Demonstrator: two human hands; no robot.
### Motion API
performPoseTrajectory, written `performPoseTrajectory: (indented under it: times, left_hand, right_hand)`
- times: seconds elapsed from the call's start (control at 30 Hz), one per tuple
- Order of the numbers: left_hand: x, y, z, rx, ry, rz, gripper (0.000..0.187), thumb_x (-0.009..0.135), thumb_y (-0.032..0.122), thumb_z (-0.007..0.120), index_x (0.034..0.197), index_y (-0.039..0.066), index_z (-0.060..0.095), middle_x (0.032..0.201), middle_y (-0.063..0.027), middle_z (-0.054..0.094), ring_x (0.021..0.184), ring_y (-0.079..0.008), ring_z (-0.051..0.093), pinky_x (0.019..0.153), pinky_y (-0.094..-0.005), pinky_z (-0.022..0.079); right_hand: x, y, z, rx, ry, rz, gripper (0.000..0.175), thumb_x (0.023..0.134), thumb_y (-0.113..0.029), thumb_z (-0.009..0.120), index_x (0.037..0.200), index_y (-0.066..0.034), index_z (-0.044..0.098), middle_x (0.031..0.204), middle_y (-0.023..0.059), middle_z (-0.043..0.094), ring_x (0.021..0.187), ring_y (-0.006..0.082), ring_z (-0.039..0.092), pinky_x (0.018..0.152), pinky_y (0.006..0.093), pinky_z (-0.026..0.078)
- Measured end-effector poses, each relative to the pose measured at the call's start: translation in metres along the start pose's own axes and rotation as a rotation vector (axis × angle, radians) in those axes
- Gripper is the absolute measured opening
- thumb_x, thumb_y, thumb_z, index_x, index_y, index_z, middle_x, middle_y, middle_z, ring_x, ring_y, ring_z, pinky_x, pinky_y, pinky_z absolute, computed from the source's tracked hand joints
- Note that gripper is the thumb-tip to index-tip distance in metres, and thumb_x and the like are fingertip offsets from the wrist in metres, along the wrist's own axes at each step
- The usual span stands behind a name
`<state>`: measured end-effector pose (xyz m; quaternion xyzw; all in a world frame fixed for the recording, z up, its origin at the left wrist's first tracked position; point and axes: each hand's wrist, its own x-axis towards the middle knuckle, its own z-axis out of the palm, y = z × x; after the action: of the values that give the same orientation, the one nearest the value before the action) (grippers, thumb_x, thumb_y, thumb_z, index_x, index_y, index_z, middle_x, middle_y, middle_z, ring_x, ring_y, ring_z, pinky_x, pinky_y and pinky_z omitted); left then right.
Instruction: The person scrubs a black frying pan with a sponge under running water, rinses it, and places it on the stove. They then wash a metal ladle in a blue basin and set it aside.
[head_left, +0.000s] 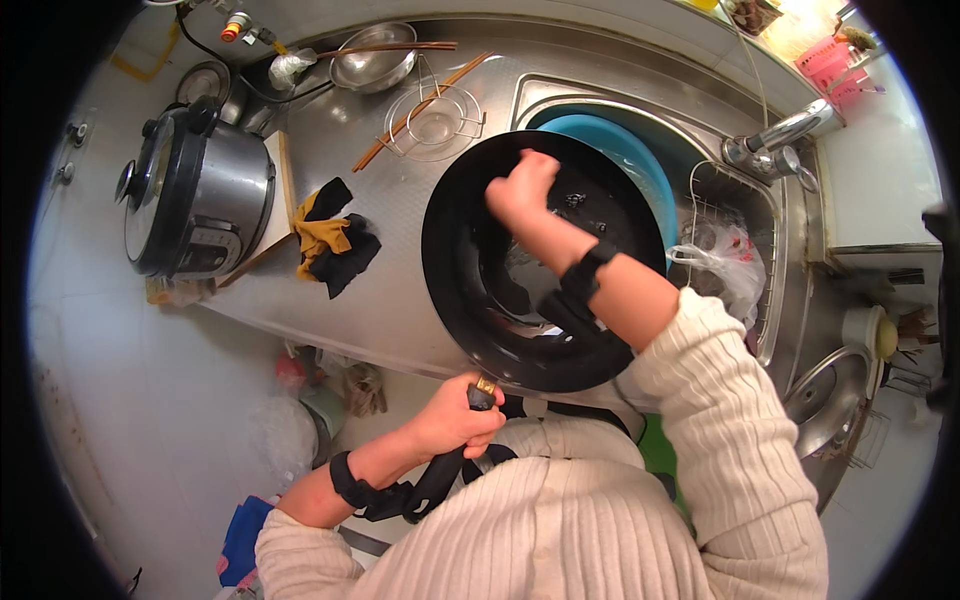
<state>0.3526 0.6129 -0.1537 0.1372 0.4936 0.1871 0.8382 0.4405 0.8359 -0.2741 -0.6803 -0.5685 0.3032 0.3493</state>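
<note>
A large black wok (455, 247) is before me, partly over a blue basin (634, 150) in the sink. My left hand (461, 420) grips the wok's black handle (481, 399) near its gold-coloured collar. Inside the wok, by its far wall, my right hand (526, 187) is blurred, with its fingers curled. A small reddish patch shows at its fingertips, but I cannot tell whether something is held. Water drops and wet shine lie on the wok's bottom. My right forearm hides part of the wok.
Left on the steel counter (405, 300) lie a black-and-yellow cloth (330, 240) and an electric pressure cooker (199, 191). Behind are a wire rack (480, 124), chopsticks (367, 156) and a metal bowl (375, 64). A faucet (791, 127) and a plastic bag (727, 262) are right.
</note>
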Motion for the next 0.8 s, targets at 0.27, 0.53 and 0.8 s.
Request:
performPoseTrajectory:
  times: [0.27, 0.53, 0.8]
  left_hand:
    - [0.005, -0.007, -0.006, 0.032, -0.005, 0.005, 0.020, 0.077, -0.004, 0.054, 0.090, 0.000, 0.040, 0.058, -0.0039, 0.042, 0.042, -0.0104, 0.040, 0.037, -0.0272, 0.035]
    - [0.002, -0.011, -0.009, -0.017, -0.004, 0.011, 0.021, 0.076, -0.004, 0.055, 0.091, -0.001, 0.041, 0.060, -0.0042, 0.044, 0.042, -0.0104, 0.041, 0.036, -0.0270, 0.035]
    - [0.002, 0.001, 0.001, -0.003, -0.014, 0.003, 0.019, 0.076, -0.004, 0.054, 0.090, -0.001, 0.041, 0.061, -0.0037, 0.044, 0.043, -0.0100, 0.040, 0.036, -0.0269, 0.035]
  right_hand:
    - [-0.102, -0.008, -0.048, 0.538, -0.749, -0.472, 0.046, 0.054, 0.016, 0.045, 0.097, -0.0007, 0.048, 0.093, 0.0147, 0.048, 0.084, 0.0290, 0.052, 0.072, 0.0352, 0.045]
    - [-0.037, 0.046, -0.125, -0.615, -1.331, -0.909, 0.013, 0.060, -0.008, 0.060, 0.072, -0.0089, 0.066, 0.078, 0.0133, 0.063, 0.076, 0.0316, 0.062, 0.068, 0.0391, 0.051]
    - [-0.017, 0.102, -0.135, -1.023, -0.629, -0.635, 0.027, 0.067, -0.010, 0.065, 0.092, -0.0018, 0.056, 0.098, 0.0139, 0.052, 0.092, 0.0267, 0.056, 0.072, 0.0315, 0.052]
